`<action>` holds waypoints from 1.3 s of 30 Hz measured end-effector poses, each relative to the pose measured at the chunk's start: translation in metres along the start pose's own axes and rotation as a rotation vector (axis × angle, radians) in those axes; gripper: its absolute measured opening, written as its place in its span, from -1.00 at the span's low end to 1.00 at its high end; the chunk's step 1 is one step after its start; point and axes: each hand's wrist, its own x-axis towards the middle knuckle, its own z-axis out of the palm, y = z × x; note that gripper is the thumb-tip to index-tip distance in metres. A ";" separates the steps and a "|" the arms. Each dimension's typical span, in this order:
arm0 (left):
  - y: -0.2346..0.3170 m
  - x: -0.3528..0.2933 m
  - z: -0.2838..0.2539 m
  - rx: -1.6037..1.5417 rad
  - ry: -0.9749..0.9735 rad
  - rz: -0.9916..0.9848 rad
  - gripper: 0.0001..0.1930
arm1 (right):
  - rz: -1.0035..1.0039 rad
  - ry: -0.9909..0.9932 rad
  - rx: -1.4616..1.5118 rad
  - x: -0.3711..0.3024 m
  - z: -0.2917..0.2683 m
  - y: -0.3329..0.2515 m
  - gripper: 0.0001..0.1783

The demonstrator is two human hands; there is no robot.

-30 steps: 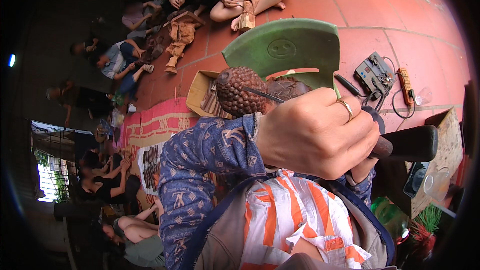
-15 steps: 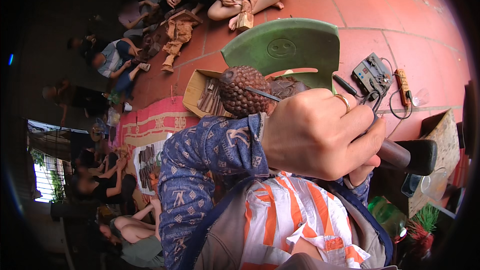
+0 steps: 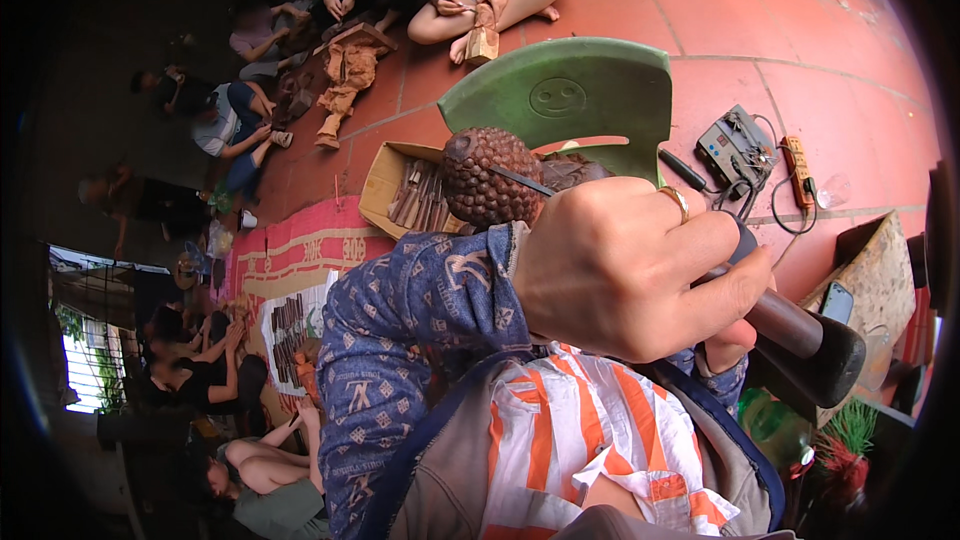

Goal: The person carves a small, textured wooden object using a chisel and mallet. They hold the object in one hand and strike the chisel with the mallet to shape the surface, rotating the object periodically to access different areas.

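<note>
Brown wood: one carved head (image 3: 490, 178), just in front of a green plastic chair back (image 3: 600, 90), crown already cut into round, knobbly beads, any remaining work hidden, left hand (image 3: 630, 265) clenching a thin metal blade (image 3: 520, 181) across it, while the mostly covered right hand's (image 3: 720, 351) hold cannot be told.

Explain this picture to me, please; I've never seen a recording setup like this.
There is no machine: a person works with bare hands, filmed by a fisheye camera on their head, so straight edges bend. The left hand holds a tool with a thin grey metal blade, which overlaps a dark-brown, knobbly carved head; contact is unclear. The right hand, mostly hidden, shows beside a dark-brown cylindrical handle. On the red tiled floor lie a grey control box and an orange power strip.
</note>
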 end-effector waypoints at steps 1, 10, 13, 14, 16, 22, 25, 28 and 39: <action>0.000 -0.001 -0.001 -0.005 -0.005 0.003 -0.64 | 0.051 0.070 0.047 -0.003 0.004 0.000 -0.74; 0.000 -0.005 -0.009 -0.060 -0.015 0.201 -0.68 | -0.039 0.032 -0.115 -0.007 0.001 0.000 -0.77; 0.014 -0.017 0.001 0.048 0.007 0.353 -0.57 | 0.067 0.083 -0.081 -0.012 0.011 -0.005 -0.77; 0.017 -0.022 0.002 0.029 -0.016 0.323 -0.57 | 0.143 0.083 -0.052 -0.011 0.013 -0.007 -0.78; 0.024 -0.030 -0.007 0.003 -0.065 0.256 -0.59 | 0.238 0.000 -0.004 -0.008 0.016 -0.011 -0.76; 0.028 -0.082 -0.062 0.137 -0.176 -0.117 -0.67 | 0.471 -0.240 -0.055 0.026 0.032 -0.008 -0.86; 0.036 -0.127 -0.055 0.316 0.085 -0.490 -0.54 | 0.311 -0.298 -0.046 0.049 0.052 0.003 -0.83; 0.038 -0.155 -0.044 0.274 0.197 -0.777 -0.39 | 0.363 -0.433 0.087 0.056 0.058 0.021 -0.68; 0.049 -0.180 0.003 0.095 0.262 -0.921 -0.58 | 0.416 -0.490 0.019 0.047 0.062 0.025 -0.50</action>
